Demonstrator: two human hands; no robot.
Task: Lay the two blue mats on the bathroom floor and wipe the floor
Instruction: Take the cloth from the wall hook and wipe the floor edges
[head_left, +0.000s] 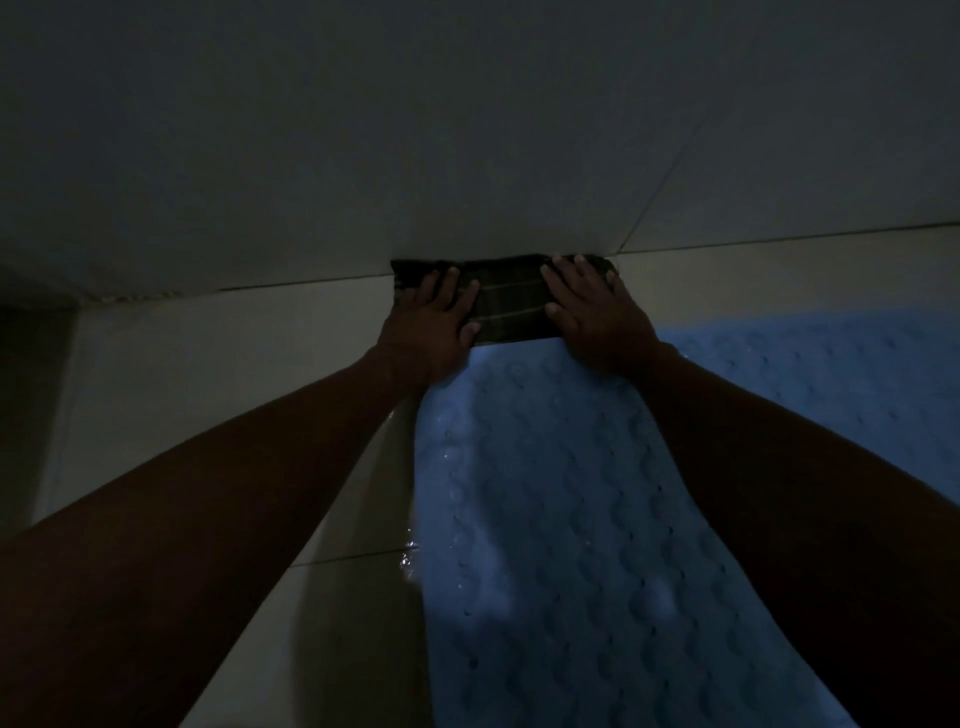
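Note:
A dark striped cloth (506, 301) lies folded on the tiled floor (218, 364), against the foot of the wall. My left hand (434, 327) presses flat on its left part and my right hand (592, 312) presses flat on its right part, fingers straight. One blue mat (561, 545) with a wavy pattern and small holes lies flat between my forearms, its far end just below the cloth. A second blue mat (831, 374) lies to its right, partly hidden by my right arm.
The pale tiled wall (467, 130) rises right behind the cloth. A wall corner (67, 306) stands at the left. Water glints on the floor at the mat's left edge (410, 551). The room is dim.

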